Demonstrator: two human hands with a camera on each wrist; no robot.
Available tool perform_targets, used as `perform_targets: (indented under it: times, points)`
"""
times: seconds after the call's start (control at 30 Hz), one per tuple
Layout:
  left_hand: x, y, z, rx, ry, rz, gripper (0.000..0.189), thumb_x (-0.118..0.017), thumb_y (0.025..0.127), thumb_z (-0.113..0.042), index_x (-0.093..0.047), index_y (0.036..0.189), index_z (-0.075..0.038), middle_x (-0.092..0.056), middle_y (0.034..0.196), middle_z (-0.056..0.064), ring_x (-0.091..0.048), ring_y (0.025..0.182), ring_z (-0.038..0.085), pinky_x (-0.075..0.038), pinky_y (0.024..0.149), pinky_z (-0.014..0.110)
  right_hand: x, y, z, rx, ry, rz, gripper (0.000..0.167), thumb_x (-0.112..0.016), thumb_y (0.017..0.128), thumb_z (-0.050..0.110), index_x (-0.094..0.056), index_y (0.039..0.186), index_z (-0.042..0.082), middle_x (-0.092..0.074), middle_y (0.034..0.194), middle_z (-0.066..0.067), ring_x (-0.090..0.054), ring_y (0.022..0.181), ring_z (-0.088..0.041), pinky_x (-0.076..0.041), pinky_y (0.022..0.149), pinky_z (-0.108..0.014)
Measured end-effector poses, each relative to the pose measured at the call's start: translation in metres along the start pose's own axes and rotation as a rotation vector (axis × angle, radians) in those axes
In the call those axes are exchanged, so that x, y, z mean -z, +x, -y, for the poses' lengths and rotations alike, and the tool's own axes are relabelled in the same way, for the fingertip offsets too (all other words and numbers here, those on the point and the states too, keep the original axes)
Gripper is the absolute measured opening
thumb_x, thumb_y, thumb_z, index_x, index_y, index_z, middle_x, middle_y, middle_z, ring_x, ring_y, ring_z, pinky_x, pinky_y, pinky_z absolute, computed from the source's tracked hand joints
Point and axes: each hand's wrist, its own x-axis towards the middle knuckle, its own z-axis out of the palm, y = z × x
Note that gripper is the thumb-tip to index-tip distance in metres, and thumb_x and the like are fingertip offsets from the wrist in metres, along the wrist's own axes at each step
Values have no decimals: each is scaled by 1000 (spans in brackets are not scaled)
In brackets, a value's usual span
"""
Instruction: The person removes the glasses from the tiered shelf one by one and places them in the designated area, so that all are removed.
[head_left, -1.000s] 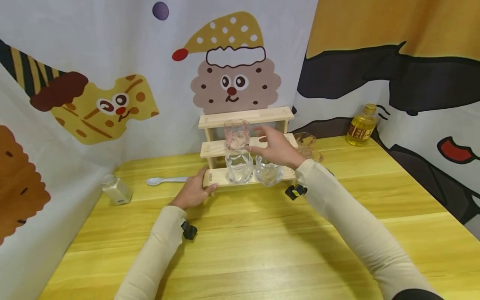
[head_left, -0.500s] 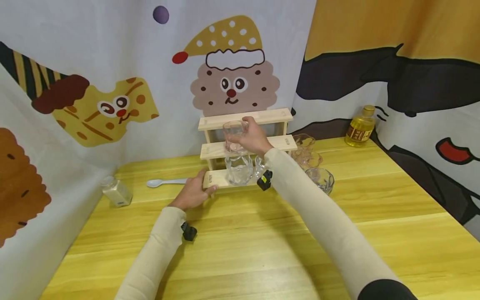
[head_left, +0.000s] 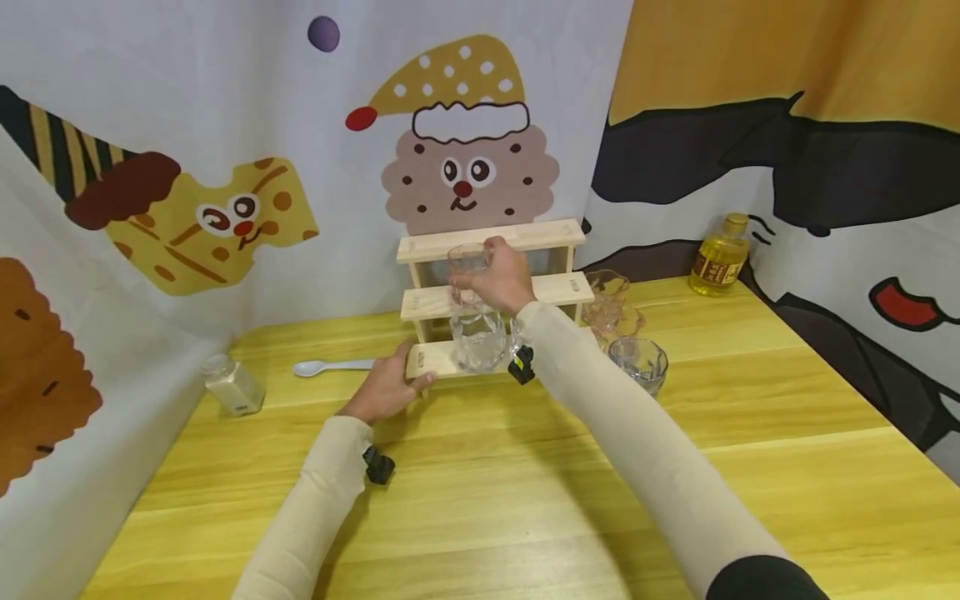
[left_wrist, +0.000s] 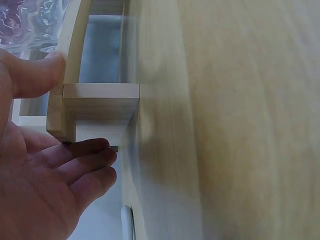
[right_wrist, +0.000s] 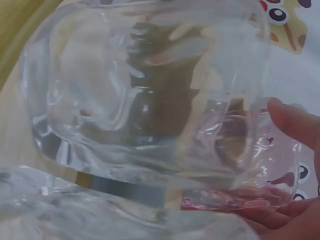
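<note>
Gripping a pink glass (head_left: 463, 260) with thumb and fingers on opposite walls, the right hand (head_left: 504, 279) is holding it at the middle tier of a 3-tier wooden rack (head_left: 561, 289); whether the base is touching the board, I cannot tell. The left hand (head_left: 384, 387) is pinching the left end of the lowest tier, its thumb pressing on the board. On that tier, 1 clear glass (head_left: 478, 342) is standing upright below the pink glass, and a second clear glass (right_wrist: 100, 217) is standing beside it, mostly hiding behind the right wrist in the head view.

Just right of the rack, 2 more pink glasses (head_left: 606, 289) are sitting close together, with a clear bowl (head_left: 637, 362) resting nearer the person. A white spoon (head_left: 330, 367) is lying left of the rack, its handle reaching behind the left hand. Farther out, a jar (head_left: 234, 387) is standing at left and an oil bottle (head_left: 720, 262) at far right, while a printed curtain (head_left: 360, 192) is hanging behind everything.
</note>
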Motion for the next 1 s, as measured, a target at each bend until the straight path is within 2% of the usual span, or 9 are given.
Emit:
perform_targets:
  times: [0.23,0.43,0.5,0.77,1.0]
  points:
    - [6,1,4,-10,-1,-7,83,-58,101,-40,-18,158,5,-61,132,31,-62,120,41,-47,106,55,5,0,12,55,-151,-44,93,-88,75,45,-45,147,4,-61,135,-20,-60,121,-34,-51,103,-44]
    - [3,-3,5,-7,-11,-4,82,-60,101,-37,-18,158,5,-64,128,29,-65,114,38,-48,104,53,19,0,11,34,-150,-16,93,-87,74,47,-46,147,5,-62,125,-16,-59,114,-30,-52,101,-43]
    - [1,-2,4,-11,-12,-7,83,-60,101,-38,-18,158,5,-64,127,29,-66,113,37,-49,103,53,27,-2,9,36,-148,-7,93,-87,74,46,-46,147,5,-62,122,-14,-58,112,-29,-51,99,-44]
    - [-1,0,4,-33,-3,-22,82,-60,101,-39,-20,158,4,-63,128,29,-64,116,40,-48,104,54,73,-8,-8,59,-104,26,85,-87,77,41,-49,144,5,-62,132,-17,-57,120,-33,-52,97,-47]
    - [-1,-1,4,-14,-10,-23,82,-61,100,-38,-21,158,4,-61,132,30,-63,119,39,-48,105,53,108,-13,-27,70,-61,72,84,-84,81,42,-46,147,8,-58,137,-16,-56,122,-32,-50,99,-49]
